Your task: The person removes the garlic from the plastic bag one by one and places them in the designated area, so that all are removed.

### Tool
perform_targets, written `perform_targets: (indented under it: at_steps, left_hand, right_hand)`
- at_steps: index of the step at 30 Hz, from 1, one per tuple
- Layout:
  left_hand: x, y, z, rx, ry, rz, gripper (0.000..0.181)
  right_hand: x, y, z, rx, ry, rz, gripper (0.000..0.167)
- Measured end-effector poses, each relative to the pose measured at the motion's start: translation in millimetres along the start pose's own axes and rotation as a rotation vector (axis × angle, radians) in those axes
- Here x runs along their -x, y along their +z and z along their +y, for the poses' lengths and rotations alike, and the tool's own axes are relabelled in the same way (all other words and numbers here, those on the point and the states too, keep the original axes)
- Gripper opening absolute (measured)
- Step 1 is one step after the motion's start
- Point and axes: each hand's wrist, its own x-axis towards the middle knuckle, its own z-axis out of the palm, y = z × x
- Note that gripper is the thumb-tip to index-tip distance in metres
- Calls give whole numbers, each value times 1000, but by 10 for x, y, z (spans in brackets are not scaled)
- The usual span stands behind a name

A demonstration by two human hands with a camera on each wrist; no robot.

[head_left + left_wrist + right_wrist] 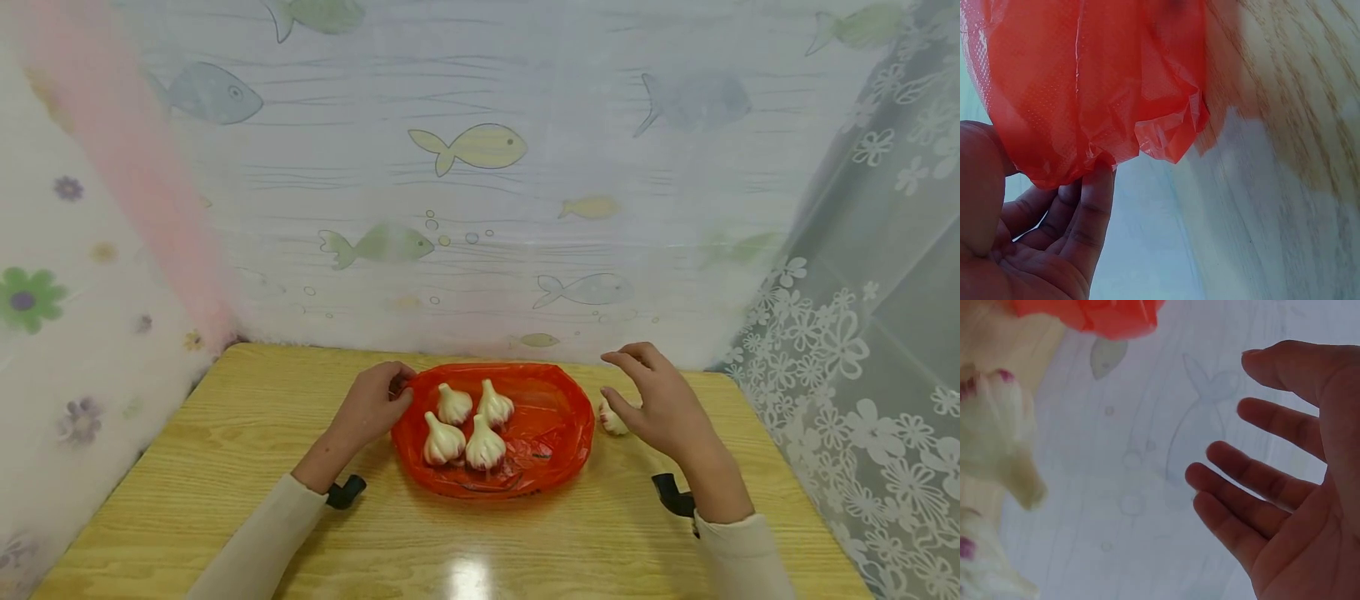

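Observation:
A red plastic bag [551, 417], its mouth spread wide, lies on the table with several garlic bulbs [486, 446] clustered in its left half. My left hand [367, 408] pinches the bag's left edge; in the left wrist view the thumb is on one side of the red film and the fingertips [1099, 181] are on the other. To the right of the bag, my right hand [667, 412] hovers with fingers apart and holds nothing. Partly hidden behind its thumb is a garlic bulb [611, 419]. Two bulbs, one upper [997, 425] and one lower [985, 559], appear in the right wrist view.
The light wooden table [262, 417] ends at a back wall hung with a fish-patterned sheet [480, 275]. A floral curtain [840, 358] borders the right side. Black wrist mounts [347, 492] stick out beside both wrists.

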Motion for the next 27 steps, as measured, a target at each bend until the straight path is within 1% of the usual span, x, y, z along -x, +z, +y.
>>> perform_targets:
  at_steps: [8,18,22,27]
  left_hand:
    - [-5,5,-1,6,5,2,18]
    - [-9,9,3,1,-8,-4,18]
    - [-9,10,4,-3,-11,-8,18]
    - [-9,11,-2,-4,-10,-8,18]
  right_hand:
    - [-65,204,-198,-29,-62,-15,46]
    - [-88,432,-439,-86,-103,-79,45]
    - [-94,518,-519,-129,-145,-91,45]
    - [-88,663,-622,-174,-191,-135,45]
